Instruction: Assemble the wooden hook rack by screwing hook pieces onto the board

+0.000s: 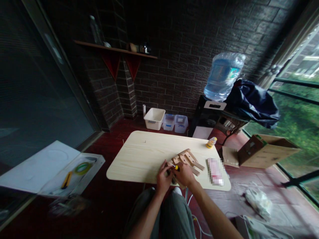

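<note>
My right hand (183,174) is closed around a small screwdriver (176,167) with a yellow handle, its shaft pointing left toward my other hand. Fingers of my left hand (163,176) are curled at the left end of a light-brown wooden assembly (185,157), close to the screwdriver tip. Exactly what the left fingertips grip is partly hidden. The assembly is made of several joined slats and blocks with dark holes, and lies tilted near the table's front edge. Both hands are close together over that edge, above my knees.
The pale table (139,156) carries a small upright screw (145,141), a yellow-capped container (211,142) and a blurred pink item (215,171). An open white case (92,166) holds a yellow-black cutter (66,180). Bins (154,123), a water dispenser (206,116) and a cardboard box (264,154) stand around.
</note>
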`<state>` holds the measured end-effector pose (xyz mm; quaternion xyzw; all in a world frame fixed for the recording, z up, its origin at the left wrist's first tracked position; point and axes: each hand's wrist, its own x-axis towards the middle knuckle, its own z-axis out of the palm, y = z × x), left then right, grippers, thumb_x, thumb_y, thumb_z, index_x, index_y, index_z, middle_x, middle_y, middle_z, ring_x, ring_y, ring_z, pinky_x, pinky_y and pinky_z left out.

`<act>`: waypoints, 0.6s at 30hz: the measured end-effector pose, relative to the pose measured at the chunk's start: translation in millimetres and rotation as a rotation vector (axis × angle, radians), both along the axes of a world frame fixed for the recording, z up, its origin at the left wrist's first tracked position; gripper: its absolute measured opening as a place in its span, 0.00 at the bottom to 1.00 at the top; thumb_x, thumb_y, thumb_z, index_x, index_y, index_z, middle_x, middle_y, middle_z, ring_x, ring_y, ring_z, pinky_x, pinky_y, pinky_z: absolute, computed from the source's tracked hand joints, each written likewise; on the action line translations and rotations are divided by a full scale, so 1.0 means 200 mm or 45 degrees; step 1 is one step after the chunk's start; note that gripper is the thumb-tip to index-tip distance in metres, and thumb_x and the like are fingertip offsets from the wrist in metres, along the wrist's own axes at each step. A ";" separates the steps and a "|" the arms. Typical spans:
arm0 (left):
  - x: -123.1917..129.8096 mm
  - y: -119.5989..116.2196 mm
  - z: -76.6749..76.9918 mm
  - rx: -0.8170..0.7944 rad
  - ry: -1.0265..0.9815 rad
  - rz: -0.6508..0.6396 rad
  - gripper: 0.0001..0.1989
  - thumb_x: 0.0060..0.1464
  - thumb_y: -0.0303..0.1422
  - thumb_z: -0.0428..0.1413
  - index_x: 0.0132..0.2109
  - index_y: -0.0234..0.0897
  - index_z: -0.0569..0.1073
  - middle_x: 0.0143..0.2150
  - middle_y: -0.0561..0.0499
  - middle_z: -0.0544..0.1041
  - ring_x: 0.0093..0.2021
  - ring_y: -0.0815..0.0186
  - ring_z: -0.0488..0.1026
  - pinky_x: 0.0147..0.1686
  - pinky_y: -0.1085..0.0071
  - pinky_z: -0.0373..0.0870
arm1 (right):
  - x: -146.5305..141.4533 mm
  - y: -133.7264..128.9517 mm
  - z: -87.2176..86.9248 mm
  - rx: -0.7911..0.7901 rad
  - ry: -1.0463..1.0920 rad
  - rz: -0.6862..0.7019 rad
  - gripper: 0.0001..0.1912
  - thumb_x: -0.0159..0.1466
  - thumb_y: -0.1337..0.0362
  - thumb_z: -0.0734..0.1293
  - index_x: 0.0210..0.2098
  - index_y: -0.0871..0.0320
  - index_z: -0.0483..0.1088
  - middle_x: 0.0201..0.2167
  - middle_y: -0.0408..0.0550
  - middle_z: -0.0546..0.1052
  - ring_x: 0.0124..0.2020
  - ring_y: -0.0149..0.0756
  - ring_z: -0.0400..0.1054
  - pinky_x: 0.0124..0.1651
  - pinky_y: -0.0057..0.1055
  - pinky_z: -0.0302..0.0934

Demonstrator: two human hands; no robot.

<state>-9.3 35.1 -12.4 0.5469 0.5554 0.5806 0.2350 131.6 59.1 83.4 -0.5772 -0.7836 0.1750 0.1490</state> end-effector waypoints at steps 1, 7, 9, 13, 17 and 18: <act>0.00 0.00 0.00 -0.008 0.002 0.005 0.11 0.60 0.36 0.58 0.47 0.41 0.83 0.61 0.42 0.78 0.63 0.52 0.74 0.62 0.50 0.74 | 0.00 0.00 0.01 -0.021 0.002 0.006 0.09 0.65 0.64 0.68 0.41 0.59 0.80 0.41 0.55 0.84 0.43 0.42 0.77 0.45 0.30 0.63; -0.03 -0.02 0.02 -0.026 0.052 -0.010 0.14 0.62 0.43 0.59 0.47 0.43 0.84 0.61 0.42 0.79 0.60 0.51 0.77 0.60 0.53 0.77 | -0.02 -0.02 0.05 0.007 0.106 0.086 0.10 0.64 0.69 0.67 0.42 0.58 0.79 0.45 0.54 0.82 0.47 0.41 0.76 0.51 0.31 0.64; -0.03 -0.02 0.02 -0.030 0.063 0.003 0.14 0.61 0.43 0.59 0.47 0.43 0.84 0.60 0.43 0.79 0.60 0.51 0.78 0.59 0.53 0.78 | -0.01 -0.03 0.08 0.044 0.179 0.120 0.10 0.64 0.69 0.67 0.43 0.57 0.79 0.46 0.53 0.82 0.48 0.40 0.75 0.52 0.31 0.64; -0.02 -0.02 0.01 -0.007 0.066 0.029 0.14 0.61 0.42 0.59 0.47 0.42 0.84 0.60 0.43 0.80 0.60 0.52 0.77 0.60 0.55 0.77 | 0.06 -0.06 0.18 0.053 0.196 0.171 0.10 0.67 0.63 0.67 0.44 0.58 0.77 0.43 0.53 0.82 0.43 0.41 0.75 0.46 0.32 0.66; 0.01 -0.02 0.00 0.033 0.048 0.097 0.12 0.62 0.40 0.59 0.45 0.43 0.85 0.61 0.45 0.79 0.61 0.54 0.77 0.62 0.56 0.76 | 0.18 -0.03 0.28 0.027 0.160 0.301 0.15 0.72 0.62 0.60 0.51 0.59 0.76 0.47 0.55 0.81 0.46 0.40 0.74 0.48 0.32 0.65; 0.02 -0.02 -0.01 0.036 0.045 0.109 0.12 0.62 0.40 0.58 0.44 0.43 0.85 0.60 0.45 0.79 0.60 0.54 0.77 0.62 0.56 0.76 | 0.21 -0.02 0.29 0.023 0.150 0.316 0.17 0.72 0.64 0.59 0.53 0.59 0.75 0.48 0.55 0.81 0.47 0.40 0.74 0.48 0.33 0.64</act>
